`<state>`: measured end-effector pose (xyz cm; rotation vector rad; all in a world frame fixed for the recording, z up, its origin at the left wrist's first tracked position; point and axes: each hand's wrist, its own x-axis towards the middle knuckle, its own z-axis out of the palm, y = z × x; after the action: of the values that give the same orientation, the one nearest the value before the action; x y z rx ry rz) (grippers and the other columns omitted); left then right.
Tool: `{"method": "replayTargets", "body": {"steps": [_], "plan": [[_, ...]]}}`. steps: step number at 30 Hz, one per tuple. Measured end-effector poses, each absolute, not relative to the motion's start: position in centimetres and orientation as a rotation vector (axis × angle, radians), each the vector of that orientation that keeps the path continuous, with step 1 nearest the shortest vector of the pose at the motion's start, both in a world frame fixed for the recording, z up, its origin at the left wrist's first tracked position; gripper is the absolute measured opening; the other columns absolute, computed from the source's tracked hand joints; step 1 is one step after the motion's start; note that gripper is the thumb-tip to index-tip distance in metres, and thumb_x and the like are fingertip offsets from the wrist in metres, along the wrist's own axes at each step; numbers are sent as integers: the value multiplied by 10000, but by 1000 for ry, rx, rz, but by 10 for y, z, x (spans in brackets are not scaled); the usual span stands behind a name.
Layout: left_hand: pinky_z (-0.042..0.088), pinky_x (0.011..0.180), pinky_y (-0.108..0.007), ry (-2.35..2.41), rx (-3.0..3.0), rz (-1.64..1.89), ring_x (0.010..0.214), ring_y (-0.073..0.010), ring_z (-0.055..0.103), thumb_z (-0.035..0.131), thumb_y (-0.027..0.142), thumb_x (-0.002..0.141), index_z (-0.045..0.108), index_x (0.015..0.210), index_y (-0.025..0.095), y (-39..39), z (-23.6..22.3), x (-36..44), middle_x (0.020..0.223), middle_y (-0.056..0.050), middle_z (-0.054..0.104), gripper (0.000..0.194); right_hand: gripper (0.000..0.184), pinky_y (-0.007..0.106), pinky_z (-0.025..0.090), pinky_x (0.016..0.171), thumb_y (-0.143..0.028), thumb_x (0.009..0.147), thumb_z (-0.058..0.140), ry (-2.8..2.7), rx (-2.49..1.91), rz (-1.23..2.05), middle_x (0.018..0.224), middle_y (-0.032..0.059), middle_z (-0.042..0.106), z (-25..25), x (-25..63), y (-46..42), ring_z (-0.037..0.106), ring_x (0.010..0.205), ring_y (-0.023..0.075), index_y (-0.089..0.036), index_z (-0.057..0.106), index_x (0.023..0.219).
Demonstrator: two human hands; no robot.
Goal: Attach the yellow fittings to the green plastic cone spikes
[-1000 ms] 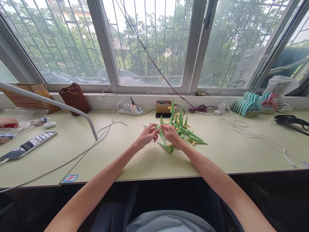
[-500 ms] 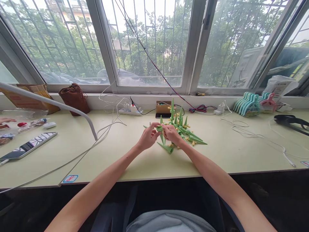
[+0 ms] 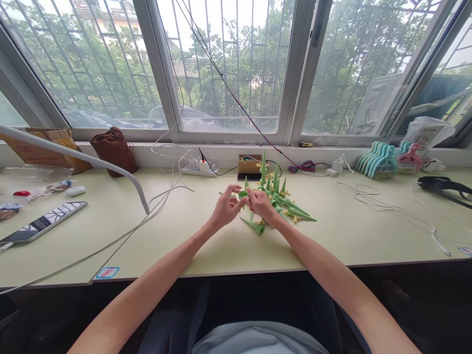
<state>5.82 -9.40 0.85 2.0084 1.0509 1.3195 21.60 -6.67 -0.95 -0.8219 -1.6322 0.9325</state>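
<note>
Between my hands is a green plastic watering spike, its round open end facing up towards me. My left hand curls around it from the left, thumb and forefinger at the rim. Closed against its right side is my right hand, the fingertips pinching at the edge; whatever small part they grip there is hidden. A loose green cone lies on the desk just below the hands. Behind and to the right are several more green spikes with small yellow valves, some upright and others lying down.
A phone and a small cardboard box are behind the spikes. White cables cross the desk on the left, near another phone. Hangers and a black headset-like object are at right.
My left fingers have shifted slightly around the spike, and its open end tips more towards me. My right hand barely moves. At far left, another person's hand has left the view.
</note>
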Motion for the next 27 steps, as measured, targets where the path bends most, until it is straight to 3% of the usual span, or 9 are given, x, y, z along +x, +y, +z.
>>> {"method": "replayTargets", "body": {"steps": [2, 5, 7, 12, 16, 21, 27], "plan": [[410, 448, -196, 1046, 1905, 1384, 505, -67, 544, 560, 577, 871, 541, 958, 184, -92, 9, 57, 907, -42, 615, 403, 580, 248, 293, 402, -636, 927, 420, -1636, -811, 876, 436, -31, 385, -10, 216, -67, 362, 385, 90, -217, 359, 531], [359, 415, -210, 1059, 1776, 1370, 432, -86, 487, 469, 651, 887, 554, 648, 156, -89, 11, 56, 566, -14, 538, 556, 570, 250, 298, 422, -650, 924, 417, -1647, -793, 815, 463, -31, 389, -9, 216, -68, 366, 417, 96, -217, 355, 558], [333, 394, -227, 1043, 1679, 1254, 405, -98, 471, 449, 688, 876, 557, 542, 147, -89, 13, 56, 487, -33, 516, 645, 568, 251, 298, 434, -655, 930, 397, -1666, -788, 789, 479, -30, 392, -9, 216, -69, 365, 434, 98, -216, 356, 572], [359, 419, -235, 855, 1384, 925, 446, -101, 491, 535, 666, 844, 615, 598, 108, -91, 17, 57, 578, -71, 589, 616, 550, 245, 306, 456, -657, 940, 360, -1697, -774, 753, 512, -34, 388, -10, 218, -69, 378, 465, 99, -212, 366, 617], [374, 431, -227, 799, 1302, 912, 483, -97, 502, 636, 599, 809, 642, 704, 91, -89, 15, 54, 667, -79, 623, 519, 538, 240, 314, 464, -649, 941, 366, -1730, -736, 770, 533, -35, 392, -10, 219, -69, 389, 478, 97, -210, 371, 630], [384, 452, -221, 767, 1402, 918, 538, -101, 529, 645, 580, 813, 655, 789, 95, -88, 13, 50, 763, -92, 641, 486, 560, 240, 317, 459, -683, 925, 351, -1762, -778, 799, 521, -27, 424, -9, 219, -69, 400, 477, 101, -210, 386, 628], [414, 472, -233, 816, 1540, 959, 553, -116, 531, 720, 530, 762, 632, 714, 128, -91, 15, 48, 598, -13, 524, 414, 582, 248, 269, 436, -709, 905, 353, -1758, -867, 766, 471, -47, 305, -9, 219, -67, 346, 440, 97, -224, 295, 590]]}}
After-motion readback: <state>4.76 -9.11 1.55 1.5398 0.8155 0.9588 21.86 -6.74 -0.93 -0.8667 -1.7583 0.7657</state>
